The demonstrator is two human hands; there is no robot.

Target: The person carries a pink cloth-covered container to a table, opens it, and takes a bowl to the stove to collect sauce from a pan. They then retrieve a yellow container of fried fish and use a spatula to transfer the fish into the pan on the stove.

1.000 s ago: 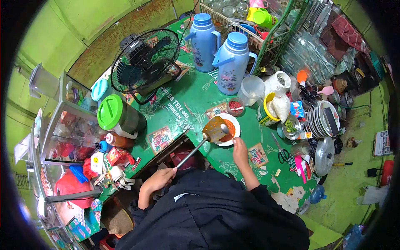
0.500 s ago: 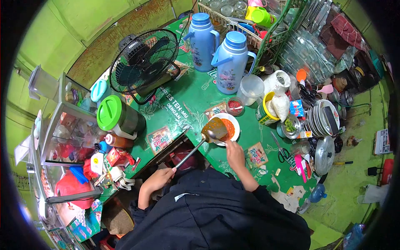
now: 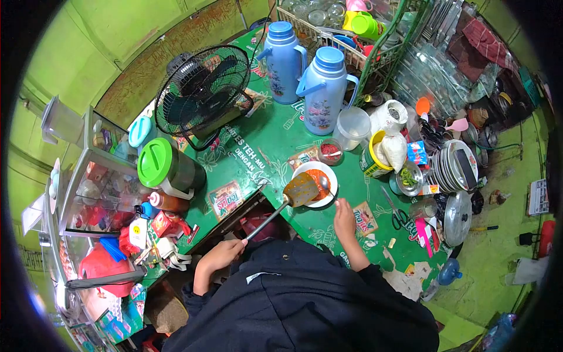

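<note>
My left hand (image 3: 223, 253) grips the long handle of a slotted metal spatula (image 3: 300, 190), whose orange-stained blade hangs over the near edge of a white plate (image 3: 307, 169). Red-orange sauce covers part of that plate. My right hand (image 3: 345, 218) holds a metal spoon (image 3: 324, 184) with its bowl resting in the sauce next to the spatula blade. Both hands sit at the front of the green table (image 3: 267, 132).
Two blue thermos jugs (image 3: 324, 89) and a black fan (image 3: 202, 91) stand at the back. A green-lidded jar (image 3: 167, 164), a small chilli bowl (image 3: 331, 151), a clear cup (image 3: 355, 127), stacked plates (image 3: 454, 167), scissors (image 3: 397, 216) and a dish rack (image 3: 352, 41) crowd the table.
My right hand has drawn back toward me and to the right, with the spoon's bowl still in the sauce. The spatula stays over the plate. The view shifted slightly.
</note>
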